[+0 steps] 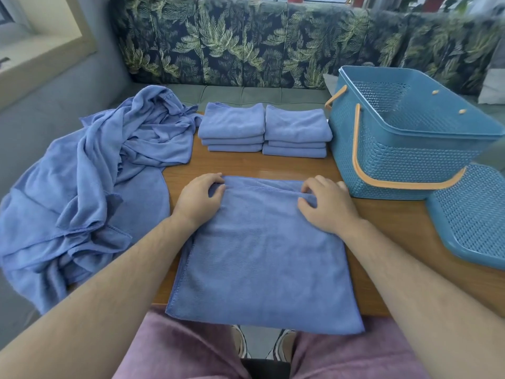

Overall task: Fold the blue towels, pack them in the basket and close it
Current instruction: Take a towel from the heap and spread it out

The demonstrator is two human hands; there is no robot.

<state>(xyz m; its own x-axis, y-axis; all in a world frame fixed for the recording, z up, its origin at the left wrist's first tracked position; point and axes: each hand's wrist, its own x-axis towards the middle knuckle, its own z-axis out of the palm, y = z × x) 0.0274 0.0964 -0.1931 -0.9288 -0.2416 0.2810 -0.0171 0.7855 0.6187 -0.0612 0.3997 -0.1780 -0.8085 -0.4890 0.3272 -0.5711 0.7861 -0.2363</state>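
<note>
So both forearms reach straight out over the wooden table [273, 165], each hand palm-down at a far corner of the flat towel [259, 255]. The left hand [200, 199] has its fingers curled, pinching the far-left edge. The right hand [326, 206] pinches a small ridge of cloth at the far right. The basket [396, 149] stands open just right of the towel, its lid [470, 222] lying beside it.

no readable text, no labels, no brands, no numbers, no signs anywhere
</note>
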